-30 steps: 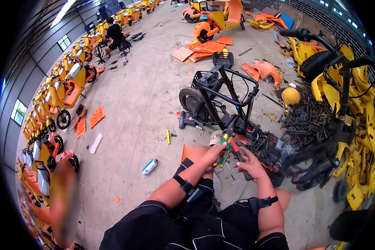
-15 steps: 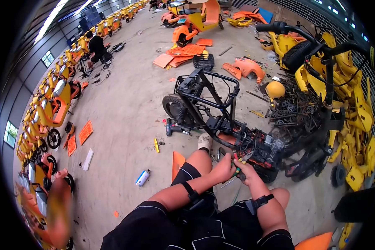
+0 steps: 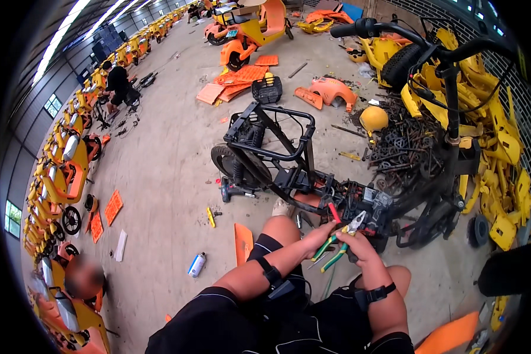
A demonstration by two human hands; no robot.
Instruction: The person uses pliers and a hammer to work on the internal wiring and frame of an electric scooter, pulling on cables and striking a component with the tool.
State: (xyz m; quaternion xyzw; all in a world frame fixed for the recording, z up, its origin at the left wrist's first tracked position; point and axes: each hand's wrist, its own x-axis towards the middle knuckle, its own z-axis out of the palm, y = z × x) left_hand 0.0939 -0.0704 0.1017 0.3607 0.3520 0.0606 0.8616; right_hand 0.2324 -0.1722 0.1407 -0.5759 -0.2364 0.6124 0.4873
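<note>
My right hand [image 3: 361,245] is closed on a pair of pliers [image 3: 356,223] with green and yellow handles, which are spread apart. The metal jaws point up toward the cables of a stripped scooter frame [image 3: 308,159]. Beside it, my left hand [image 3: 320,238] is closed too, and a thin red stick-like piece [image 3: 334,213] sticks up from its fingertips; its lower end is hidden. The left fingers are close to the plier handles. Uncovered wiring and dark parts [image 3: 369,206] fill the low middle of the frame, just beyond both hands.
A cordless drill [image 3: 235,191] lies by the rear wheel [image 3: 242,166]. Left of my legs are a spray can [image 3: 197,265] and a yellow tool [image 3: 210,218]. Dark metal parts [image 3: 404,141] and yellow panels [image 3: 507,171] are heaped at right. Another person [image 3: 119,82] crouches far left.
My view has shifted, so the scooter frame sits further left. The pliers have come up into fuller view, jaws raised and handles apart. The red piece now stands out above my left fingers.
</note>
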